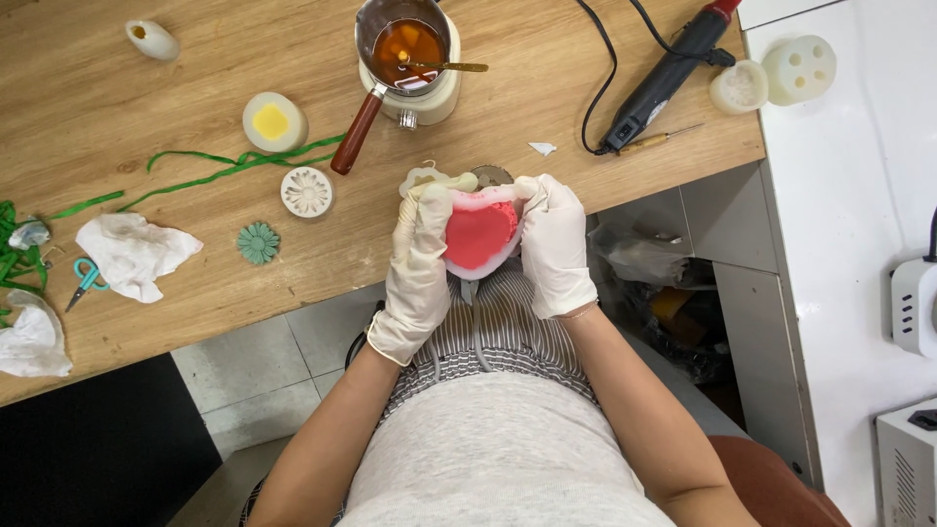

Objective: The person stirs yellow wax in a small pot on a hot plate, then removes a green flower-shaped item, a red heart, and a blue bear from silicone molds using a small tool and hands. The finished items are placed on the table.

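Both my hands wear cream rubber gloves and hold one soft white mould point(485, 263) filled with a red-pink cast point(478, 234), just off the front edge of the wooden table point(195, 59). My left hand point(420, 263) grips the mould's left side, thumb on its rim. My right hand point(554, 244) grips the right side and bends that rim outward. The mould's underside is hidden.
A small metal melting pot point(405, 49) with amber liquid, a spoon and a wooden handle stands at the back. Round moulds point(275, 121), a teal flower casting point(258, 242), green ribbon point(224, 168), crumpled tissues point(135, 254), small scissors point(86, 279) and a black heat tool point(664, 78) lie around.
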